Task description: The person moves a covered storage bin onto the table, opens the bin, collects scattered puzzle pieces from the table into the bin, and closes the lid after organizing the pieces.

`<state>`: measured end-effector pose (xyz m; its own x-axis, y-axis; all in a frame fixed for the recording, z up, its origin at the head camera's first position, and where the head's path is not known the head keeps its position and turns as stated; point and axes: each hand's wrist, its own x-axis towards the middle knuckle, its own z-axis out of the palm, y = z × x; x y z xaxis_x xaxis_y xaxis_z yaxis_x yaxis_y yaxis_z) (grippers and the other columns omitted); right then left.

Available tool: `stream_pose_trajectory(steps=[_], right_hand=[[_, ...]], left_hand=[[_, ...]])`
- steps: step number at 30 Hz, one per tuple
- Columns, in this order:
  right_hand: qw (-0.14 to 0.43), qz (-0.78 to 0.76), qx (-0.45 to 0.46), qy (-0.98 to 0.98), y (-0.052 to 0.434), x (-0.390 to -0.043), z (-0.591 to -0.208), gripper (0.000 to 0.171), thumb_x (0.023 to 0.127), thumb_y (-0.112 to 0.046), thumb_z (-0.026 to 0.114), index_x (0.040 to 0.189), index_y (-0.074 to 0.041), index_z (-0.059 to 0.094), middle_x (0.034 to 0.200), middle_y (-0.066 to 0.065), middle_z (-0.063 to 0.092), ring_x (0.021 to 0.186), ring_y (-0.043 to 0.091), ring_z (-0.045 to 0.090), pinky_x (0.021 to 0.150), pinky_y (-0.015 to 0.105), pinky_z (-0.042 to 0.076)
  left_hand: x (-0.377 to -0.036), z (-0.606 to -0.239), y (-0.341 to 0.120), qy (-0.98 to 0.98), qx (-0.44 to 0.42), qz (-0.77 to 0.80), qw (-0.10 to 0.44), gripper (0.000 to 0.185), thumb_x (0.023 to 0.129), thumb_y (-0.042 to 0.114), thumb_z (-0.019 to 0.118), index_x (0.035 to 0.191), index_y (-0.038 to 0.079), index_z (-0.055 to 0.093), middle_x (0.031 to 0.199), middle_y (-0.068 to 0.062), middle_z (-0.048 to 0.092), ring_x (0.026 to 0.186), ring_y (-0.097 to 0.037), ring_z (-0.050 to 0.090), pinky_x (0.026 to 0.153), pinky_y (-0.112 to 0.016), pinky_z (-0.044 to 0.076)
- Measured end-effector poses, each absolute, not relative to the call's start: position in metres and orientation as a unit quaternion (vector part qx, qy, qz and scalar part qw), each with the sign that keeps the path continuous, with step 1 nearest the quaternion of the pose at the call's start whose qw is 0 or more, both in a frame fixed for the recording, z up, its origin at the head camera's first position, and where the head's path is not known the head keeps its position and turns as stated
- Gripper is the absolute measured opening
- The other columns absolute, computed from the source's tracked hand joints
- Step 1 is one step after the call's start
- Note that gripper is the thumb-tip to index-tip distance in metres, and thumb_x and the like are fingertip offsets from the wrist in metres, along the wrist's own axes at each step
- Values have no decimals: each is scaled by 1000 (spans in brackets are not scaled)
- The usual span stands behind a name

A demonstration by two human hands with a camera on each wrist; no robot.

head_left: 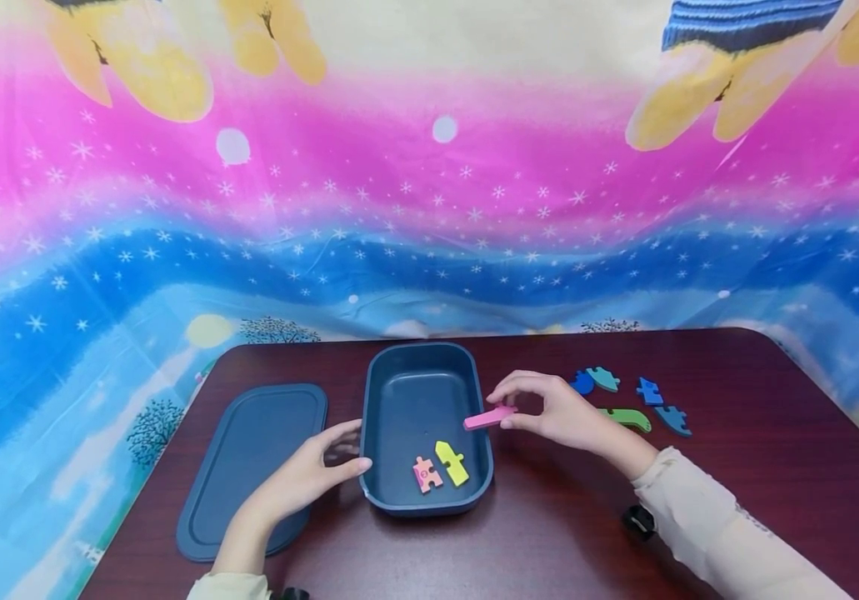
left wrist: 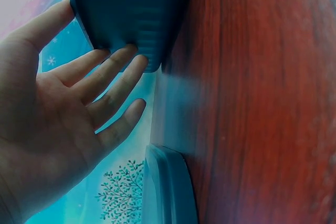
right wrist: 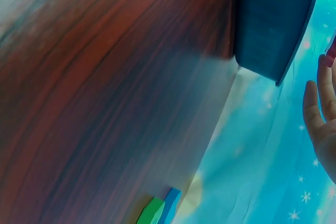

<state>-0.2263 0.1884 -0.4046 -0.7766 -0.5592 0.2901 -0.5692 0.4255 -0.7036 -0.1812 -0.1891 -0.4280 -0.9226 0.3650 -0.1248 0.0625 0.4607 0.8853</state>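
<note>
A dark blue plastic box [head_left: 399, 392] sits in the middle of the brown table [head_left: 549, 517]. A pink-and-yellow puzzle piece [head_left: 426, 474] and a yellow piece [head_left: 451, 462] lie inside it. My right hand [head_left: 560, 412] pinches a long pink piece [head_left: 489, 417] over the box's right rim. My left hand [head_left: 309, 475] lies with straight fingers against the box's left wall [left wrist: 131, 19]; the fingers [left wrist: 113, 85] touch its outside. In the right wrist view only the fingertips [right wrist: 319, 114] and the box [right wrist: 273, 19] show.
The box's flat lid [head_left: 249, 467] lies left of it, its edge [left wrist: 168, 187] near my left palm. Several blue, teal and green puzzle pieces [head_left: 627, 400] lie right of my right hand. A colourful cloth hangs behind the table.
</note>
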Motion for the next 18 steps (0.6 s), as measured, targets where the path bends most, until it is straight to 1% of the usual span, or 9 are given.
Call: stream_pose_trajectory(steps=[7, 12, 18], right_hand=[[0, 432, 336, -837, 173, -229, -408, 30, 85, -17, 80, 113, -22, 73, 107, -6, 66, 89, 14, 61, 77, 36, 57], [7, 442, 346, -827, 162, -231, -410, 31, 83, -13, 81, 112, -22, 74, 107, -3, 67, 88, 14, 61, 76, 34, 56], [9, 451, 351, -820, 151, -233, -413, 29, 84, -13, 80, 112, -19, 74, 107, -4, 67, 88, 13, 61, 76, 38, 57]], left_hand=[[-181, -429, -190, 841, 127, 504, 151, 66, 97, 27, 67, 150, 2, 39, 138, -18, 54, 122, -33, 55, 96, -48, 49], [-181, -429, -189, 842, 125, 502, 151, 66, 97, 28, 67, 150, 2, 39, 138, -18, 54, 122, -33, 55, 97, -49, 48], [-182, -428, -189, 841, 122, 505, 155, 66, 97, 28, 67, 150, 2, 39, 138, -18, 54, 122, -33, 55, 96, -49, 49]])
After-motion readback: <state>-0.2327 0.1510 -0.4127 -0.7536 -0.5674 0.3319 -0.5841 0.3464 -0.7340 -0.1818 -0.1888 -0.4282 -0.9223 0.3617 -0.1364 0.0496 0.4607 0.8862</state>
